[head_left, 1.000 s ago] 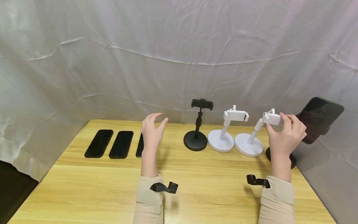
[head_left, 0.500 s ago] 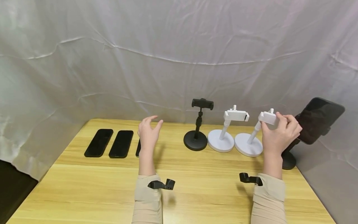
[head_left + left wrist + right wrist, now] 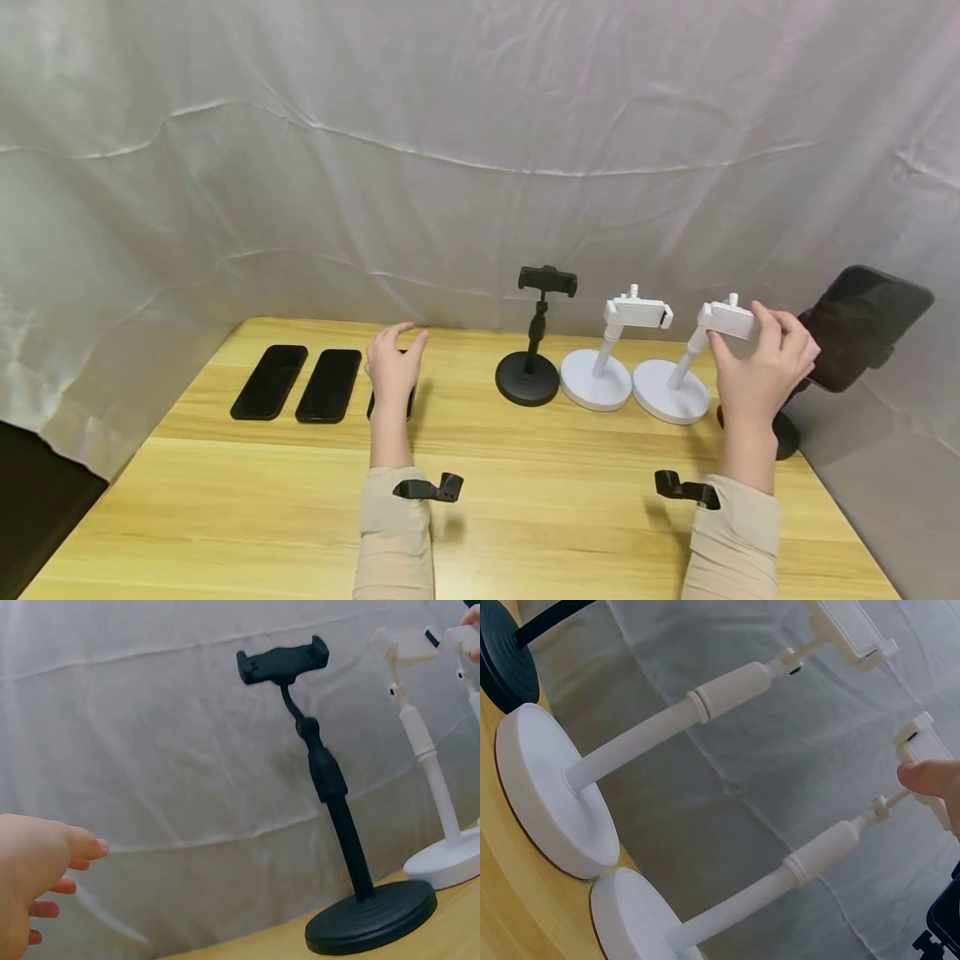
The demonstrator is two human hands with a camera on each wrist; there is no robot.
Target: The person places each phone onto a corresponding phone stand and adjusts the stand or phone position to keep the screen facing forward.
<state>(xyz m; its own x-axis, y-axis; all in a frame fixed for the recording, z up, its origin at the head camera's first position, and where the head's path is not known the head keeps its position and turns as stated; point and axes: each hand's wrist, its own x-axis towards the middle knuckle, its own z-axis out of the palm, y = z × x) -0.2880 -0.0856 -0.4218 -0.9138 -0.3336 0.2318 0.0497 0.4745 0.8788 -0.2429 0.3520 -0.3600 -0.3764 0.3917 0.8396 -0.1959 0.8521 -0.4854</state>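
My right hand [image 3: 765,367] grips the clamp [image 3: 729,320] of the right-hand white phone stand [image 3: 670,392], thumb at its lower edge and fingers at its right end. The right wrist view shows the thumb [image 3: 930,778] pressed on that clamp. My left hand [image 3: 392,367] hovers over a black smartphone [image 3: 410,404], thumb and fingers apart and nothing between them; it hides most of that phone. In the left wrist view, the left hand [image 3: 37,870] has loosely bent fingers. Beside the gripped stand is another white phone stand [image 3: 596,379], its clamp holding no phone.
A black phone stand [image 3: 527,379] stands left of the white ones. Far right, another black stand holds a large dark phone [image 3: 870,329], close behind my right hand. Two black smartphones [image 3: 270,382] lie at the left of the wooden table [image 3: 540,517]. A grey curtain [image 3: 480,167] hangs behind.
My left hand has moved left and slightly down, over the third phone. My right hand has swung the white clamp round to face more forward, shifting left and then back right.
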